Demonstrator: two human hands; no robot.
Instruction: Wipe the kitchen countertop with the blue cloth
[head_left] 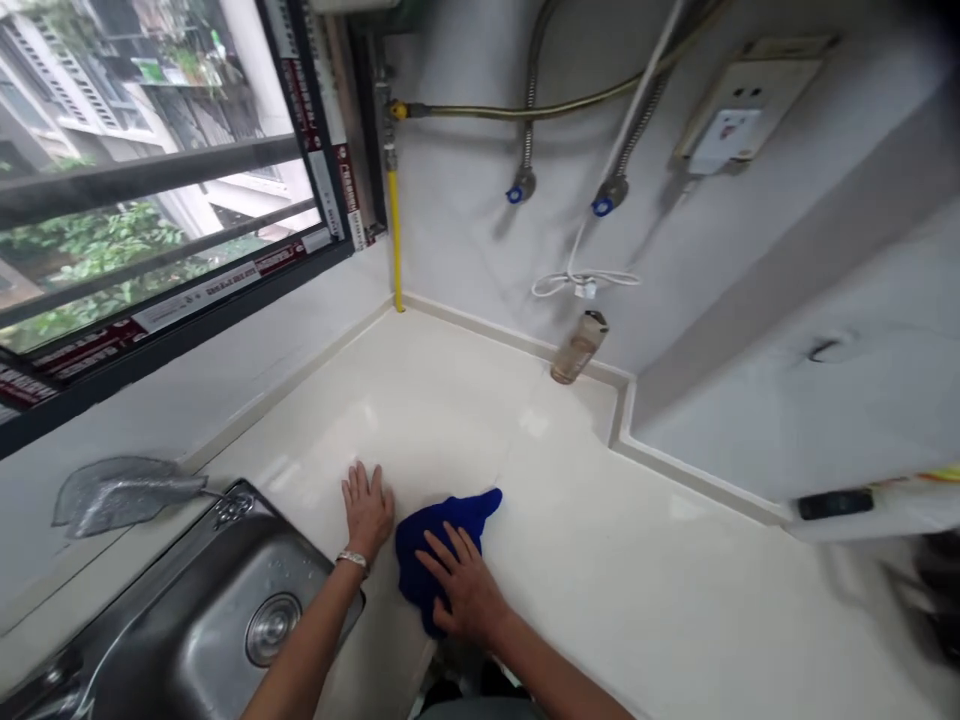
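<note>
A blue cloth (424, 535) lies crumpled on the white countertop (600, 530), near its front edge. My right hand (469, 590) rests on top of the cloth with its fingers spread. To the left of the cloth, my left hand (369, 510) lies flat on the bare counter beside the sink, fingers stretched out and holding nothing. A bracelet circles my left wrist. Part of the cloth is hidden beneath my right hand.
A steel sink (217, 600) is set in at the left, with a plastic-wrapped faucet (124, 495) behind it. A brownish clear bottle (579, 348) stands against the back wall. A dark object (834, 503) lies at the right. A yellow pipe (396, 240) rises in the corner.
</note>
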